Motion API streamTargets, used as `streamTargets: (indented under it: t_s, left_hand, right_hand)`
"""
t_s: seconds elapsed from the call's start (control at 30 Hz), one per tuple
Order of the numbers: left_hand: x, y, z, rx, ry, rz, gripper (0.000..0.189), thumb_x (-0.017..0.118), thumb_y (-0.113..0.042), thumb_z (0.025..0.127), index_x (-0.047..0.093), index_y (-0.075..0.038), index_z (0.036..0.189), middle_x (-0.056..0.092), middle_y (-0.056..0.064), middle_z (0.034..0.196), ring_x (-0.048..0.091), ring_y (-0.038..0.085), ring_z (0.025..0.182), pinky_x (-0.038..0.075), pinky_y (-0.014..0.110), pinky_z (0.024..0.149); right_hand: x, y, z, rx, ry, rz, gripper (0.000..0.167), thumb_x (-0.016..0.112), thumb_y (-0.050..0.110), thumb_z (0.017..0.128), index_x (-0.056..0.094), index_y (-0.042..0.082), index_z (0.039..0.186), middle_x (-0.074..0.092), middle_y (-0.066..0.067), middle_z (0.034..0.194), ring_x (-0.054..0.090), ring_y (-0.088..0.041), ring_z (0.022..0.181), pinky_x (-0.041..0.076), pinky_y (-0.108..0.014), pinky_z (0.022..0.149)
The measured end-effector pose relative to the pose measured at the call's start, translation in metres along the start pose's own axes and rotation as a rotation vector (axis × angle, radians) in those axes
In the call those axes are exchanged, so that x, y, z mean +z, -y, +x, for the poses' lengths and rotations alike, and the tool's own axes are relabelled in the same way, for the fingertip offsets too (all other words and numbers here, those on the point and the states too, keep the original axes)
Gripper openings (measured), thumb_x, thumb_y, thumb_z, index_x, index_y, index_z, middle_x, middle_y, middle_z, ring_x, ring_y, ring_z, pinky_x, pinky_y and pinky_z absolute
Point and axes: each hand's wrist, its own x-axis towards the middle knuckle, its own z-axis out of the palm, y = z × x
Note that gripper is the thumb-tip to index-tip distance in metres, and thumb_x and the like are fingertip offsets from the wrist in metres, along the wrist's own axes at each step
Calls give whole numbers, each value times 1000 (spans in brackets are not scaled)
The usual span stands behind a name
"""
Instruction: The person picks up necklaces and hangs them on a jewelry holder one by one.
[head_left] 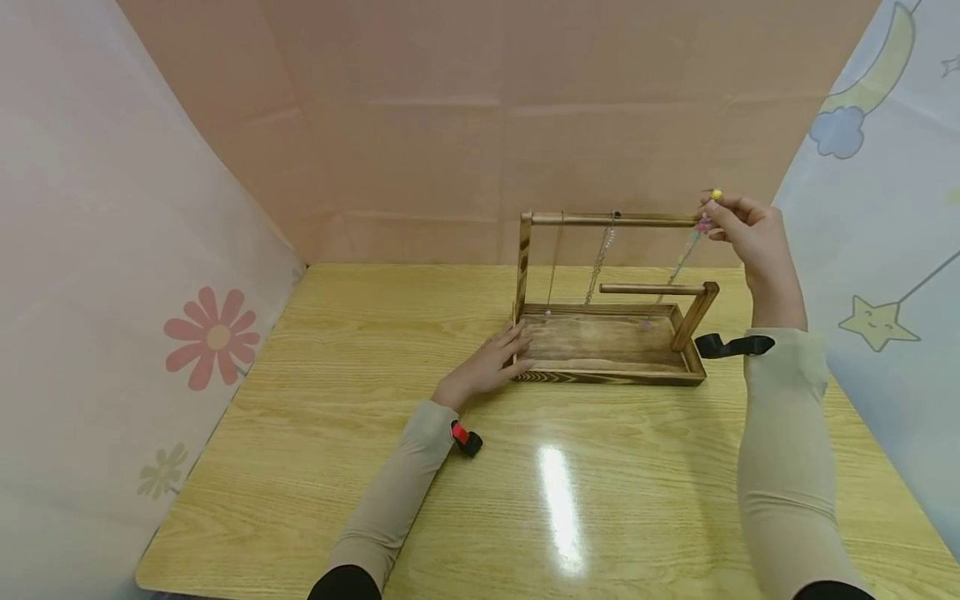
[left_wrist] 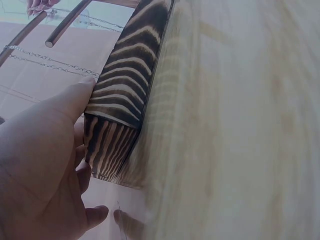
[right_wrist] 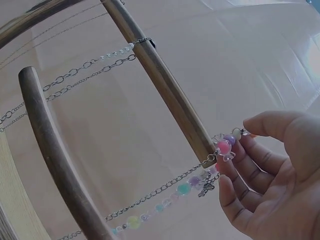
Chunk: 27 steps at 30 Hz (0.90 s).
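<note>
A wooden jewelry stand (head_left: 607,377) with a tray base and two horizontal bars stands on the table. My left hand (head_left: 491,360) rests against its left end; in the left wrist view the thumb (left_wrist: 75,97) lies along the dark-striped edge. At the upper bar's right end, my right hand (head_left: 750,229) pinches a beaded necklace (right_wrist: 183,188) between thumb and fingers. Its pastel beads and silver chain hang past the tip of the upper bar (right_wrist: 172,87), with a pink candy-shaped bead (right_wrist: 223,147) beside the fingers. A yellow bead (head_left: 716,194) shows above the fingertips.
A silver chain necklace (head_left: 597,267) with clear beads hangs mid-bar, and a thin chain necklace (head_left: 555,265) hangs farther left. The shorter lower bar (head_left: 652,289) lies in front. Cloth walls (head_left: 405,133) enclose the table (head_left: 360,333) at the back and sides.
</note>
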Motion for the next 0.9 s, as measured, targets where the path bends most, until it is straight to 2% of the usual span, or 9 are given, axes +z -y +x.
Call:
streamTargets:
  t_s: [0.23,0.4,0.6,0.73,0.9]
  left_hand:
    - [1,0,0,-2,2,0,60,35,-47,98,24,-15,148,0,1,157,-6,20,144,8,55,113]
    - [2,1,1,12,1,1,60,36,-45,99,25,-14,148,0,2,157,-6,21,144,8,56,113]
    - [1,1,0,1,4,-1,61,37,-46,98,24,-15,148,0,1,157,-6,20,144,8,55,113]
    - [0,1,0,-3,13,2,61,37,-47,98,23,-16,149,0,1,157,-6,20,144,8,55,113]
    - [1,-1,0,5,11,-3,61,37,-45,98,23,-14,149,0,3,157,-6,22,144,8,56,113]
  right_hand:
    - [2,2,2,17,26,-45,13,64,17,88,69,10,97,69,9,95,60,-4,71,47,-12,57]
    - [3,3,1,27,44,-75,16,62,16,89,68,8,102,69,10,92,60,-5,69,46,-13,57]
    - [7,3,0,20,37,-191,21,61,22,90,68,10,107,69,13,91,57,-4,71,37,-17,57]
    - [10,4,0,12,35,-198,20,61,21,90,68,10,106,69,13,88,56,-4,68,31,-20,55]
    - [12,6,-1,25,23,-227,17,61,24,90,69,16,103,69,15,90,57,-2,69,24,-22,56]
